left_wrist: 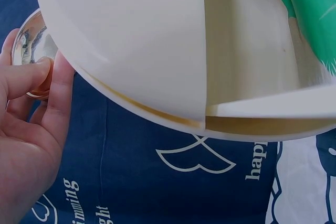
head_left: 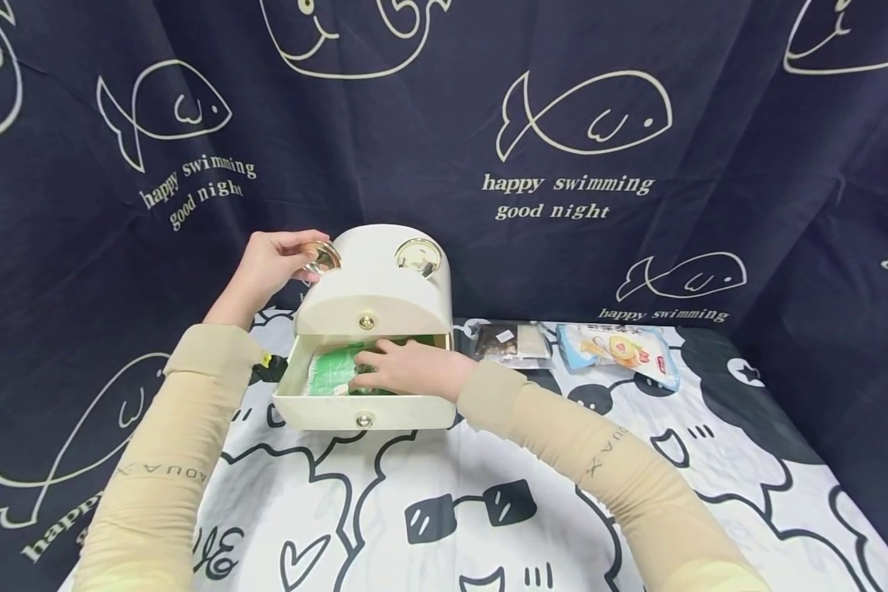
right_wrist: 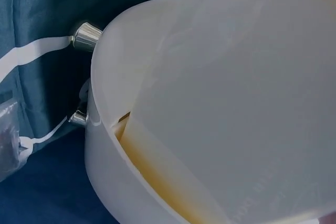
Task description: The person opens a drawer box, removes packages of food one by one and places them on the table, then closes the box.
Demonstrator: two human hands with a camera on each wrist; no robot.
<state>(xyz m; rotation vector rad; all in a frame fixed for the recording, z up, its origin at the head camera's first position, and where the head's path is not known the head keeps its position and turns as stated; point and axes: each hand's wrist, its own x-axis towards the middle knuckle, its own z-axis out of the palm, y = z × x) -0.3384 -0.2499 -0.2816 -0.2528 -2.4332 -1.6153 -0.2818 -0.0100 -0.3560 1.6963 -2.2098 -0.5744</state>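
A white rounded box [head_left: 373,284] with two drawers stands on the table; its lower drawer [head_left: 365,413] is pulled out. Thumb and fingers of my left hand [head_left: 272,267] pinch a shiny gold disc [left_wrist: 35,48] at the box's upper left. A matching gold disc [head_left: 418,257] sits at the upper right. Inside the drawer lies a green packet [head_left: 330,372], also seen in the left wrist view. My right hand [head_left: 414,368] reaches over the drawer's right side, fingers spread on the packet; the fingertips are partly hidden. White panels fill most of the right wrist view.
Right of the box lie a clear packet with dark and pale contents [head_left: 514,344] and a blue-and-white food bag [head_left: 617,352]. A small black and yellow object [head_left: 270,367] is at its left. A patterned white cloth [head_left: 385,526] covers the table; a dark curtain [head_left: 444,148] hangs behind.
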